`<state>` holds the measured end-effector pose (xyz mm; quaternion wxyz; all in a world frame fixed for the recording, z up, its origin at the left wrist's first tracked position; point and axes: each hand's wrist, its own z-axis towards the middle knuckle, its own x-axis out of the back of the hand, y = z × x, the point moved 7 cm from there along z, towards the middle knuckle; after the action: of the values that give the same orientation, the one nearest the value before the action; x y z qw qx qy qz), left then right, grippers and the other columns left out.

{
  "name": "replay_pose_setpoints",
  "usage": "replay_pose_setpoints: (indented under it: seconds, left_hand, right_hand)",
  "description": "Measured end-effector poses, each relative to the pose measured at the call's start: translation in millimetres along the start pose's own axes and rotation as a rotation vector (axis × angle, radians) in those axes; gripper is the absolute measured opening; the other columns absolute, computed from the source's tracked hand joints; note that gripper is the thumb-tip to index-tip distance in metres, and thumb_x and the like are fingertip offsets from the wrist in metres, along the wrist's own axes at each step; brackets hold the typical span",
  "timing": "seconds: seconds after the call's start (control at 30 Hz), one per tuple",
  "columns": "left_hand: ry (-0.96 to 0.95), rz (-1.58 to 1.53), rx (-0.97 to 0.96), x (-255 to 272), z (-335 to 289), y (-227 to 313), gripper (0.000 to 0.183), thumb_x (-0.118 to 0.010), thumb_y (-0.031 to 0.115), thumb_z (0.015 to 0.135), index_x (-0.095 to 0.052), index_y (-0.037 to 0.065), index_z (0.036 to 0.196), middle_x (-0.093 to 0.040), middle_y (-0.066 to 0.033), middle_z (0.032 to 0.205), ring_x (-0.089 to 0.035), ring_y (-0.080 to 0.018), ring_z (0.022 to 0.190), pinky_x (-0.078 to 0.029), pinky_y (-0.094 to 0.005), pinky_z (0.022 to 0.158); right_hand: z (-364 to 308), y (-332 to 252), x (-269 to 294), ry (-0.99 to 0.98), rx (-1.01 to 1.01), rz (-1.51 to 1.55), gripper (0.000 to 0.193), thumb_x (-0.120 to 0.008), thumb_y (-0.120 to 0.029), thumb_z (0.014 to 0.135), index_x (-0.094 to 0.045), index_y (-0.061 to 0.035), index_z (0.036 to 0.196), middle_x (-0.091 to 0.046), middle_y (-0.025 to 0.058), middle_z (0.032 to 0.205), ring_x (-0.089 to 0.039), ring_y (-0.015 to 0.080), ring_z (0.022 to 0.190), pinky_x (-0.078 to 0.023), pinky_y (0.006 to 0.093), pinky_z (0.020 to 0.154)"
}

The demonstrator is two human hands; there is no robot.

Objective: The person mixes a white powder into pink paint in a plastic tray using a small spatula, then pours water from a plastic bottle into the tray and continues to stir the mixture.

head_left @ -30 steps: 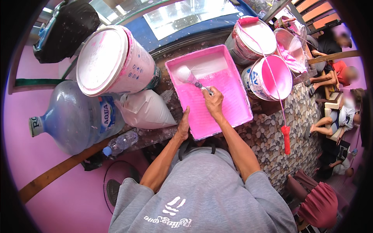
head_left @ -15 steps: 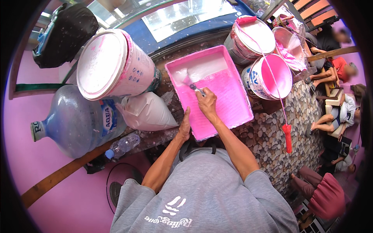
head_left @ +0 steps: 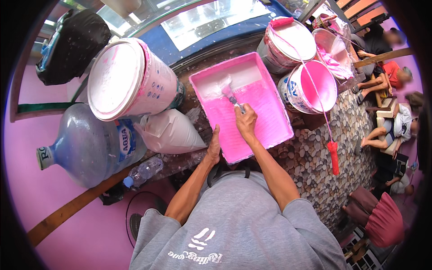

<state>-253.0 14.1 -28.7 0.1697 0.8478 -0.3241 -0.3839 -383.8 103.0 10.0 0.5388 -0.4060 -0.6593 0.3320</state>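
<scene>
Far left on my view lies a big blue water jug [head_left: 85, 144] on its side, with a small plastic bottle [head_left: 141, 172] below it. Next comes a large lidded paint bucket [head_left: 130, 78] and a white sack [head_left: 168, 132] resting just under it. My left hand [head_left: 213, 146] lies with thumb and fingers spread over the near left rim of the pink paint tray [head_left: 270, 130] on the counter [head_left: 191, 155], gripping that edge. My right hand [head_left: 246, 122] is closed around the handle of a paintbrush [head_left: 229, 92], whose bristles sit in the whitish paint at the tray's far end. Right of the tray stand an open bucket of pink paint [head_left: 315, 87] and a lidded bucket [head_left: 288, 42]. A red-handled roller [head_left: 333, 157] hangs over the pebble floor [head_left: 315, 171].
</scene>
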Motion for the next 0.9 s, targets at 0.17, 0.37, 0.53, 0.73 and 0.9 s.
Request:
replay_pose_setpoints:
  seconds: [0.17,0.37,0.53,0.73,0.9]
  left_hand:
    - [-0.016,0.026,0.0,0,1,0,0.075,-0.038,0.063,0.093,-0.04,0.003,0.138,-0.049,-0.0091,0.134,-0.047,-0.0193,0.122,-0.033,-0.0335,0.105]
    - [-0.025,0.036,-0.001,2,5,-4,0.078,-0.038,0.065,0.092,-0.039,0.002,0.138,-0.048,-0.0097,0.136,-0.045,-0.0194,0.124,-0.032,-0.0339,0.106]
    - [-0.04,0.03,0.002,-1,2,-1,0.077,-0.038,0.063,0.092,-0.038,0.002,0.139,-0.048,-0.0095,0.136,-0.045,-0.0193,0.124,-0.031,-0.0336,0.107]
    - [-0.029,0.022,-0.026,2,3,-1,0.076,-0.038,0.062,0.093,-0.038,0.002,0.139,-0.047,-0.0096,0.136,-0.043,-0.0195,0.125,-0.03,-0.0336,0.107]
    - [-0.026,0.049,-0.018,4,6,-4,0.077,-0.039,0.062,0.093,-0.036,0.002,0.14,-0.047,-0.0097,0.136,-0.043,-0.02,0.125,-0.03,-0.0338,0.107]
  right_hand:
    - [3,-5,10,-0.04,0.122,0.047,0.024,-0.063,-0.019,0.083,-0.057,0.0035,0.077,-0.057,0.0162,0.061,-0.055,0.0241,0.054,-0.043,0.038,0.054]
    - [12,2,42,0.128,0.146,-0.099,0.022,-0.06,-0.017,0.084,-0.057,0.0042,0.084,-0.059,0.0182,0.065,-0.058,0.0305,0.057,-0.044,0.0412,0.055]
    - [12,-3,29,-0.054,0.137,0.005,0.022,-0.062,-0.018,0.084,-0.059,0.0036,0.086,-0.059,0.0182,0.066,-0.059,0.0304,0.058,-0.045,0.0415,0.056]
    - [23,-14,58,0.085,0.339,-0.145,0.018,-0.059,-0.016,0.087,-0.053,0.0004,0.091,-0.059,0.0185,0.067,-0.06,0.0371,0.062,-0.045,0.0447,0.06]
    - [27,3,69,0.141,0.191,-0.233,0.018,-0.059,-0.016,0.086,-0.053,0.0012,0.088,-0.059,0.0192,0.067,-0.06,0.0367,0.062,-0.045,0.0449,0.059]
